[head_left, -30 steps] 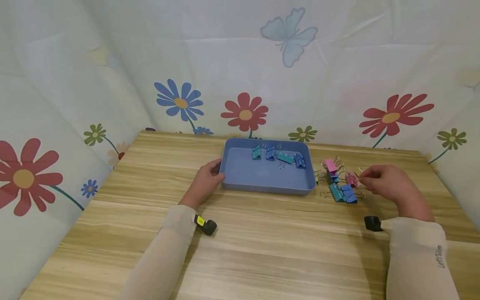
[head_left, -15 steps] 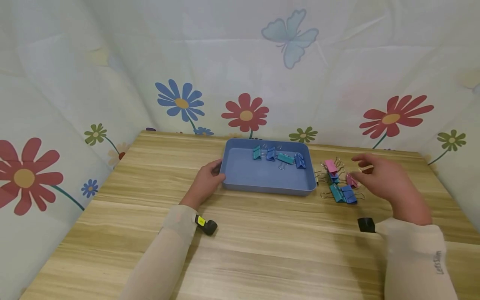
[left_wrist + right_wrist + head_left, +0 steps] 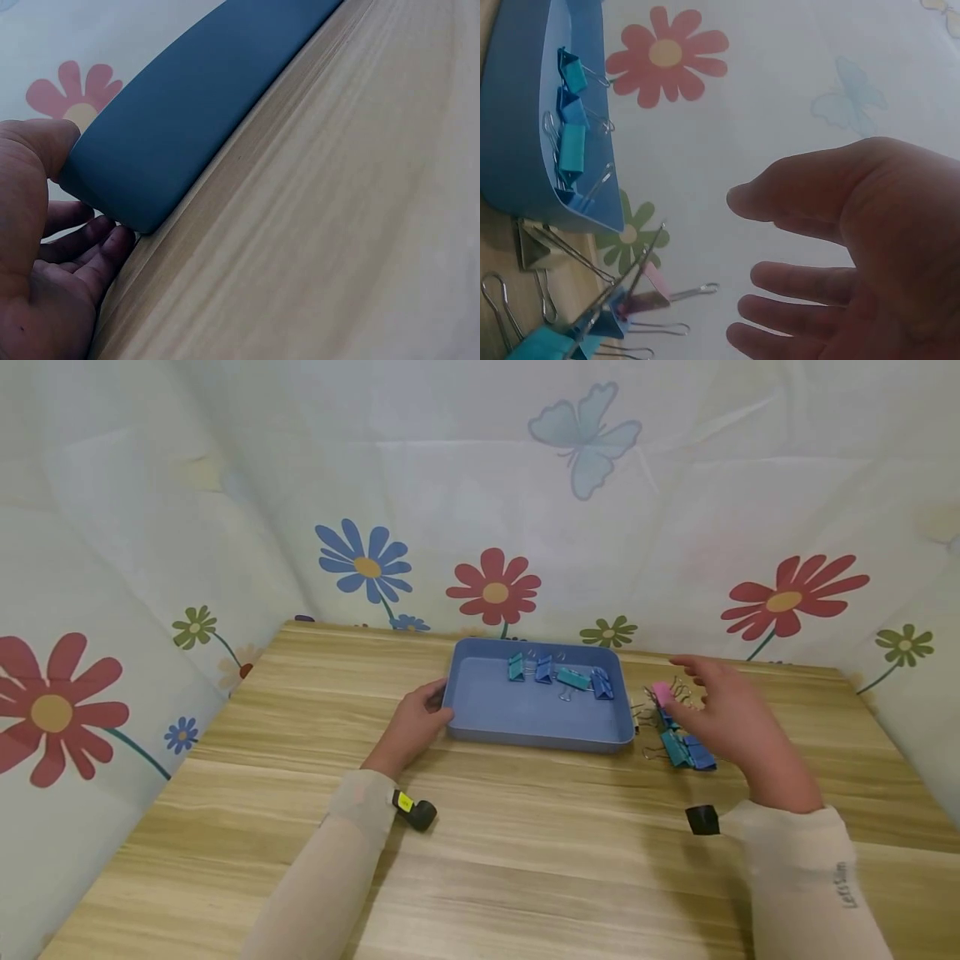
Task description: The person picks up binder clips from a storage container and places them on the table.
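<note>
My left hand [image 3: 411, 727] holds the left end of a shallow blue tray [image 3: 540, 740]. In the left wrist view the thumb lies at the rim, with the other fingers low against the outer wall. Several blue and teal binder clips, among them a teal one [image 3: 573, 678], lie along the tray's back right. My right hand [image 3: 731, 718] hovers over a small pile of binder clips right of the tray, fingers spread and holding nothing. The pile shows a pink clip [image 3: 663, 695], a teal clip [image 3: 677, 748] and a blue clip [image 3: 701, 753]; the hand hides part of it.
A pale gold binder clip [image 3: 536, 247] stands close against the tray's right end. The wood-grain table [image 3: 525, 860] ends at a flower-printed curtain [image 3: 420, 485] behind and at both sides.
My right hand's thumb and finger have parted from their pinch at the right of the pile. That hand has moved left over the clips. The left hand stays at the tray.
</note>
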Available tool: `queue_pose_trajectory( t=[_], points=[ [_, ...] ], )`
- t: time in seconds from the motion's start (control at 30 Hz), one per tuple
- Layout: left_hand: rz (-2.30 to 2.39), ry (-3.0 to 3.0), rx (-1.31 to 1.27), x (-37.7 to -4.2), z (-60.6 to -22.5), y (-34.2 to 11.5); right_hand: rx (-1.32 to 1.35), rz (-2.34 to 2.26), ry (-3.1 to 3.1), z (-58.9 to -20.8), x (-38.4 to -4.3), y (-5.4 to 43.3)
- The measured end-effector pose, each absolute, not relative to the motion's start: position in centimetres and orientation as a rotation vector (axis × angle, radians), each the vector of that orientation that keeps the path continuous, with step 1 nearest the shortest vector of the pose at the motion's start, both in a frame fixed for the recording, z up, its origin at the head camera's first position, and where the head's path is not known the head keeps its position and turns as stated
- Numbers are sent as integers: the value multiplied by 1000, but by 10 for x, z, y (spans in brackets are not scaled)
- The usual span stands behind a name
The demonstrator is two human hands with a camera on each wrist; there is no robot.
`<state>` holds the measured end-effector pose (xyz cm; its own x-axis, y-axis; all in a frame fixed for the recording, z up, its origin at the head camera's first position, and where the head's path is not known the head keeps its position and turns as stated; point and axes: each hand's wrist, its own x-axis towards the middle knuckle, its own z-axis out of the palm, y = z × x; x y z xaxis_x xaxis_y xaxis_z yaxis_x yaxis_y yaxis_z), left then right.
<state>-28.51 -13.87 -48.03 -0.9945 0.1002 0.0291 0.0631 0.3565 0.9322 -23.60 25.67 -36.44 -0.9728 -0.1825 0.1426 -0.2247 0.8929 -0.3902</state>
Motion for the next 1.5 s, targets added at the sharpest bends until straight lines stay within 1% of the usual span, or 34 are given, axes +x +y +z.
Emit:
queue_pose_trajectory(
  t=[0.27, 0.5, 0.9, 1.2, 1.5],
  points=[
    [1744, 2566, 150, -285, -480, -138, 365, 698, -2827, -365, -235, 234],
    [1740, 2559, 145, -283, -479, -138, 423, 725, -2799, -371, -242, 216],
    [1741, 2559, 142, -284, -480, -139, 444, 834, -2875, -394, -272, 194],
    [1739, 2566, 131, -285, -481, -138, 473, 793, -2946, -410, -295, 186],
    [1754, 2563, 146, -284, -480, -139, 460, 746, -2990, -416, -311, 181]
  ],
)
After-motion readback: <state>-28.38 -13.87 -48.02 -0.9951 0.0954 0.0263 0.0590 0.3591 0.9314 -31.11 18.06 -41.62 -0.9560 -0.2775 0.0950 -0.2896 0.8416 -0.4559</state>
